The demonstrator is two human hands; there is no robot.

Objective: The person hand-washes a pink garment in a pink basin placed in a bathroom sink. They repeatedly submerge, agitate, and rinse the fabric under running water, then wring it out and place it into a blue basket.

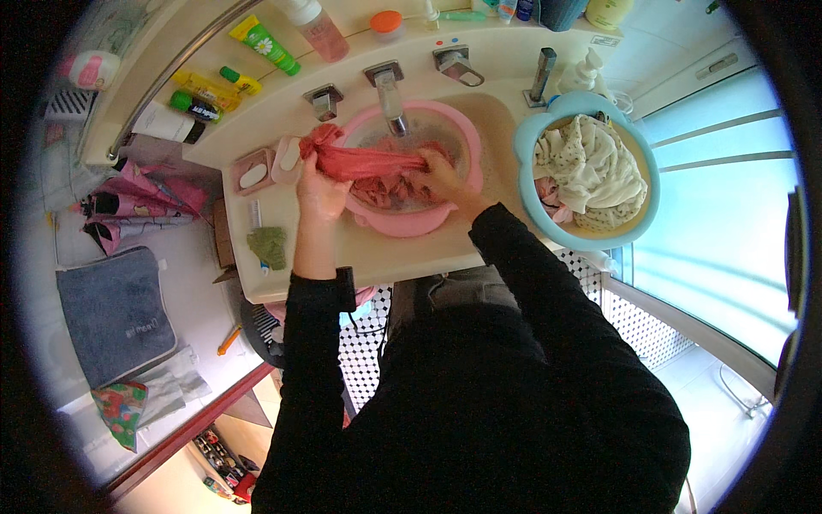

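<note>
A wet red cloth (372,164) is stretched between my two hands over a pink plastic basin (411,225) that stands in the sink. My left hand (323,186) grips its bunched end above the basin's left rim. My right hand (446,177) holds the other end low inside the basin, by the sudsy water. More reddish cloth (392,193) lies in the water beneath. The chrome faucet spout (392,103) points down over the basin. To the right, a light blue basin (526,186) holds a heap of white patterned cloth (591,170) and some pink fabric (553,199).
Soap bars in pink dishes (253,175), a brush (255,212) and a green cloth (267,247) lie on the sink's left side. Tubes and bottles (321,35) line the back ledge. A chrome faucet handle (457,66) and a pump bottle (581,70) stand behind the basins.
</note>
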